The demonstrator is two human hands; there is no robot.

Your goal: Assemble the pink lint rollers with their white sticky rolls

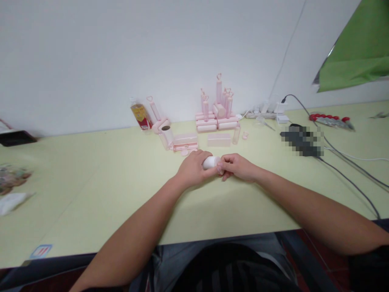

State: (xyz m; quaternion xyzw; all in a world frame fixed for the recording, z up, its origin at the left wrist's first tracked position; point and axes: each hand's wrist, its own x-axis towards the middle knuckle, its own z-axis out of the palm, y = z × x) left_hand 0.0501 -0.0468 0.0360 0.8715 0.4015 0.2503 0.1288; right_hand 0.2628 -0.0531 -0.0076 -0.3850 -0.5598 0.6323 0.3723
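Observation:
My left hand (196,168) is wrapped round a white paper-like roll (210,163), which lies on its side just above the table. At the roll's right end, the fingers of my right hand (238,167) are closed in a pinch; whether they grip its edge or a small piece there is hard to see. Just beyond my left hand lie an open pink case (186,147) with a clear lid (185,138) and small pink parts (185,153). A second white roll (167,136) with a brown core leans beside them. Farther right are a pale pink cover (219,140) and a clear tube (236,134).
Pink rollers with loop handles (219,91) stand on stacked pink cases (207,126) by the wall. A drink bottle (141,115) stands left of them. To the right are a power strip (264,115), a blurred-out dark object (302,140) and cables (352,182).

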